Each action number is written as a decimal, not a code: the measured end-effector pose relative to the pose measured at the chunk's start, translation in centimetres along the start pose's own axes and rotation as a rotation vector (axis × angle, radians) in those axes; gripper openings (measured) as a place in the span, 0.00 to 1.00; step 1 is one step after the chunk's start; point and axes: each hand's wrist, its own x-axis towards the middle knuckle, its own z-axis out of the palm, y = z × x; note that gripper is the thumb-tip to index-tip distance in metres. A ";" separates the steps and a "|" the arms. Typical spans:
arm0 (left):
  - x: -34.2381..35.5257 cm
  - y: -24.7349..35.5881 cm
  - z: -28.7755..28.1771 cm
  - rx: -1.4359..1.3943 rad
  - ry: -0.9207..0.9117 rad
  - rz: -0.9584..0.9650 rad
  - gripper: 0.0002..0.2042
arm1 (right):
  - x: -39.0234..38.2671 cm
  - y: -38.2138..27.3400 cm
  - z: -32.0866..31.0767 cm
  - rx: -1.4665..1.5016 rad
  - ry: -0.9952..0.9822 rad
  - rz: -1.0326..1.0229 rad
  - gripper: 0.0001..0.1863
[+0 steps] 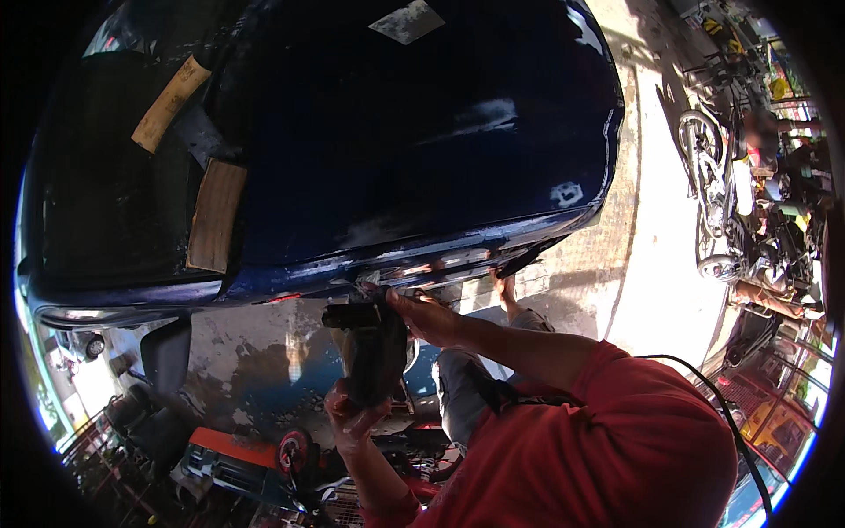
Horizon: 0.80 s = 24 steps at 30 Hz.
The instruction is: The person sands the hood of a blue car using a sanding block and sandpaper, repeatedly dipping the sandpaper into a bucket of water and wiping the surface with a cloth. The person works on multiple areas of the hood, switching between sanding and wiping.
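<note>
Both my hands are on a dark, bulky object with a black block-like end, seemingly a tool; its exact kind is hard to make out in the shade. My right hand grips its upper end, close to the car's side edge. Lower down, my left hand is closed around its bottom end. Just beyond the object lies the dark blue car, with whitish, dull patches on its panel and a scuffed, pale side edge.
Two curved tan pieces rest on the car beside dark glass. A black side mirror sticks out at left. Near my knees stands a red-and-black wheeled item. A motorcycle is parked on the right. Behind my shoulder runs a black cable.
</note>
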 end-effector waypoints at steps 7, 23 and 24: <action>8.4 6.7 7.2 0.874 0.173 0.177 0.31 | -3.0 -11.4 -4.7 -0.117 0.303 -0.453 0.22; 26.1 -1.8 0.9 0.719 0.514 0.183 0.22 | -3.3 -19.8 -28.5 -1.568 1.247 -0.641 0.48; 26.4 -1.9 0.6 1.250 0.433 0.557 0.22 | -3.8 -22.1 -30.5 -1.564 1.344 -0.598 0.48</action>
